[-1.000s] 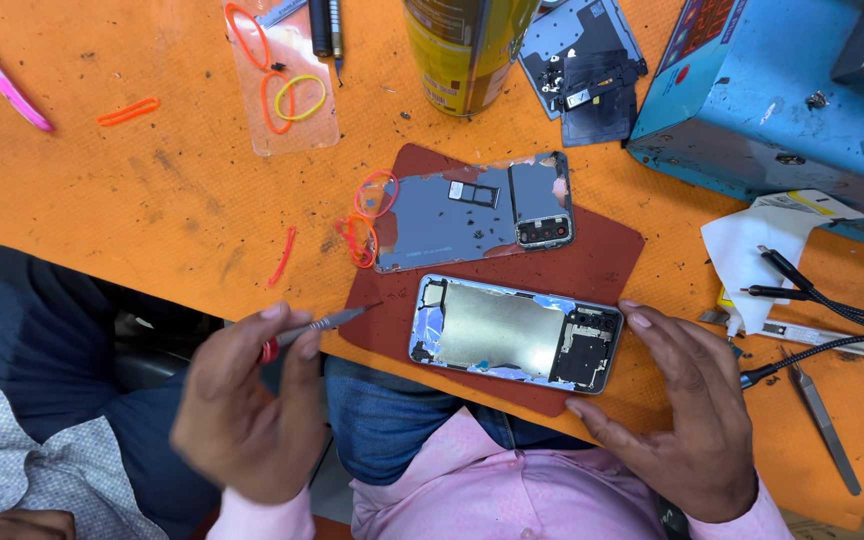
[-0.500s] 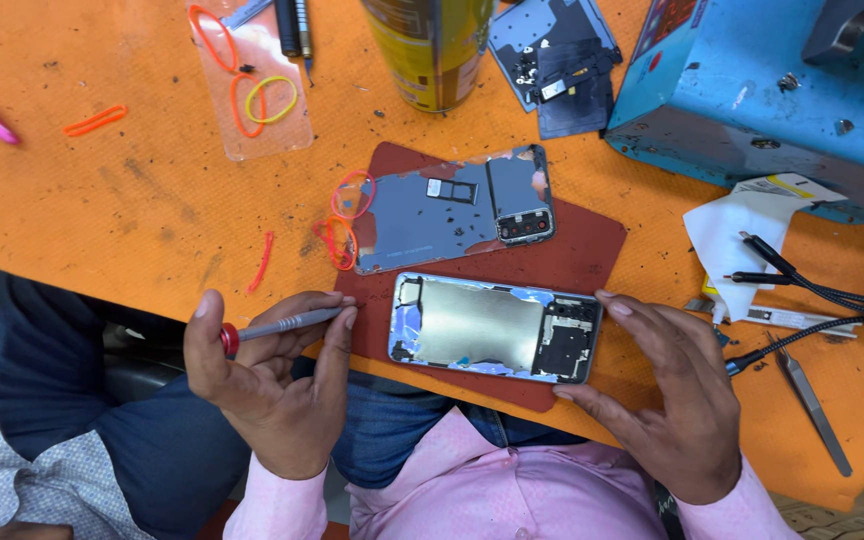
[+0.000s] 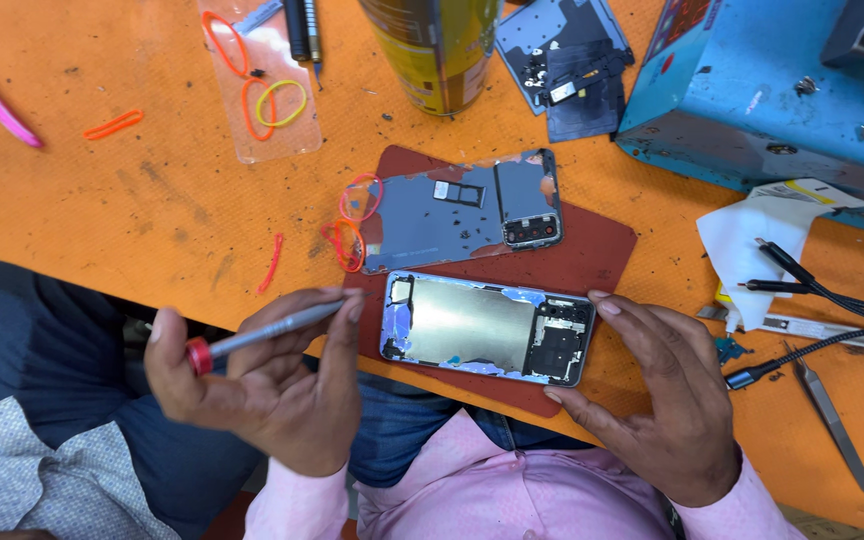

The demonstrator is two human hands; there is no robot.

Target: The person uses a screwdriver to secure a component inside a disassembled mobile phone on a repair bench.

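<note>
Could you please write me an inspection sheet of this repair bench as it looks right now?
Surface: orange table, speckled and scuffed, with a dark red mat.
Job's things: opened phone on the mat; detached back cover behind it.
Clutter: rubber bands, yellow can, tweezers, white tissue.
Grippers: left hand holds a red-capped screwdriver; right hand steadies the phone's end.
Cables: black cables at right.
Surroundings: blue machine; a neighbour's patterned sleeve.

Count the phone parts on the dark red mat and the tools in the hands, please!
Open silver phone body: 1
Grey-blue phone back cover: 1
Red-capped metal screwdriver, held in the left hand: 1
Total: 3
</note>
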